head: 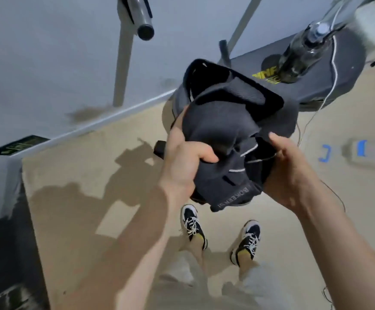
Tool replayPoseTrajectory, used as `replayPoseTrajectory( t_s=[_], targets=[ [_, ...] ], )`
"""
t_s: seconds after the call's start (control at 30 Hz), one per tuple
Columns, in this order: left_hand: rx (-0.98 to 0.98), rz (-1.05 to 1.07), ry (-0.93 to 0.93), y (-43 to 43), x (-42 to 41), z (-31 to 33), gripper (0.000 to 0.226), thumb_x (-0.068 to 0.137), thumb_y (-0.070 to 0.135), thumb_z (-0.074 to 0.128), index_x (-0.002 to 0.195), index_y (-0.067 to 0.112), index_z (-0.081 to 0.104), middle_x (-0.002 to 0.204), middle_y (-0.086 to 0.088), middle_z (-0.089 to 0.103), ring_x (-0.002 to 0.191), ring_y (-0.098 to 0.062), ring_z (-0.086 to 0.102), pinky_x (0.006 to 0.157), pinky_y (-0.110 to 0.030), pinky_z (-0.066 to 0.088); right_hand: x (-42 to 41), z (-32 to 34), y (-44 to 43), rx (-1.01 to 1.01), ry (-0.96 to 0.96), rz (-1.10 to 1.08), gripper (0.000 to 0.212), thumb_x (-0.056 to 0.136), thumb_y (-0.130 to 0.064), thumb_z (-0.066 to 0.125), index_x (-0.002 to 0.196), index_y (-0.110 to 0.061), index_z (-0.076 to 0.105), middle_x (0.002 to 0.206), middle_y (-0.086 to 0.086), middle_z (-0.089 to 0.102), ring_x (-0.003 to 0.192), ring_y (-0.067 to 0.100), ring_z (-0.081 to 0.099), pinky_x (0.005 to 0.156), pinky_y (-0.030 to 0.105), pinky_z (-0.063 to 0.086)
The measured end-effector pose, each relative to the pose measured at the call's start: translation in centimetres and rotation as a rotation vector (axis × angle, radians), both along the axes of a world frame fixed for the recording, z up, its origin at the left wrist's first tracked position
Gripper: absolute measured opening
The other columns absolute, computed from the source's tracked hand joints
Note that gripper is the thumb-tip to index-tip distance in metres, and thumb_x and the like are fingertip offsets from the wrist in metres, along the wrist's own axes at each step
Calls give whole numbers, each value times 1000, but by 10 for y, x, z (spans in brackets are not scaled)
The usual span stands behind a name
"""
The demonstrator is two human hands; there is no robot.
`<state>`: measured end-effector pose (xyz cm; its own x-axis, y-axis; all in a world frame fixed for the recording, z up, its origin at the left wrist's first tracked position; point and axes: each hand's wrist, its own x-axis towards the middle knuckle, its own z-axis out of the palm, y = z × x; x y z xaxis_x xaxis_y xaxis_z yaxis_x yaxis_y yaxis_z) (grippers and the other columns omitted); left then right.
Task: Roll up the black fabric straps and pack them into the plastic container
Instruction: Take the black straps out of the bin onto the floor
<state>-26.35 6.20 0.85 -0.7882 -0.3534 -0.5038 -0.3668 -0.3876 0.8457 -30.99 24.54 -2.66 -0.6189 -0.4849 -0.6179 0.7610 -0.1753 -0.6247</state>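
Both hands are clamped on the black fabric straps [226, 130], a bulky padded bundle held in the air above the floor [92, 175]. The left hand [186, 159] curls its thumb over a fold, and the right hand [294, 173] cups the opposite side. The cloth looks soft, light and floppy, with loops standing out on top, so it would likely spring open unless gripped across the whole roll. What may be the plastic container [365, 151] lies on the floor to the right, well apart.
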Motion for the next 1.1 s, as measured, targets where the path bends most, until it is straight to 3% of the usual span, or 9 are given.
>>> replayPoseTrajectory(
  t_s=[0.13,0.27,0.33,0.47,0.6,0.8,0.93,1.03,1.1],
  targets=[
    [41,-203,-79,80,-4,-31,74,49,-10,55,117,19,59,94,1,71,93,-22,68,75,-37,57,8,-20,53,43,52,143,96,50,-68,86,123,-12,61,112,7,74,102,21,72,77,30,59],
    [80,-395,-242,135,-13,-84,64,61,-15,51,107,29,57,95,-1,67,96,-23,64,88,-42,54,13,-69,91,183,-4,-54,44,74,-23,73,114,-8,63,90,4,77,79,16,74,60,25,57],
    [-30,-506,-303,149,-21,-125,66,57,-3,56,116,28,55,101,-3,66,100,-25,62,90,-42,55,21,-107,102,248,-101,-158,28,81,-6,66,109,-8,65,87,6,76,76,20,73,59,29,58],
    [-209,-868,-462,139,-36,-226,101,49,35,68,144,38,34,122,-5,53,115,-26,54,97,-44,50,28,-202,104,377,-247,-296,30,84,1,64,113,-8,65,95,10,74,82,24,72,61,34,59],
    [-54,-628,-558,81,-37,-354,59,95,23,58,149,32,36,129,1,54,108,-13,53,100,-33,45,19,-311,100,585,-212,-333,41,78,5,71,116,-10,66,103,7,75,84,21,74,62,31,58],
    [-812,-974,-821,-33,0,-604,69,93,26,58,154,22,27,132,-15,53,116,-34,54,98,-39,45,10,-484,84,741,-127,-231,39,73,8,74,104,-15,68,89,-2,77,83,19,73,65,30,55],
    [-1091,-980,-844,-82,7,-714,80,90,26,61,155,27,15,148,-31,24,120,-50,43,101,-47,37,21,-568,71,691,-99,-206,39,76,7,72,107,-16,68,97,0,77,88,19,74,68,34,56],
    [-1218,-933,-821,-93,6,-756,73,85,20,65,147,30,27,141,-32,28,96,-54,52,89,-49,45,30,-601,59,619,-117,-210,44,76,5,73,113,-18,66,101,-1,76,90,17,74,65,32,59],
    [-1350,-885,-794,-96,3,-764,46,86,14,62,129,18,44,125,-29,43,81,-47,53,77,-46,45,36,-609,54,590,-152,-230,46,75,4,74,115,-18,66,102,-1,76,89,16,74,66,33,60]
  ],
)
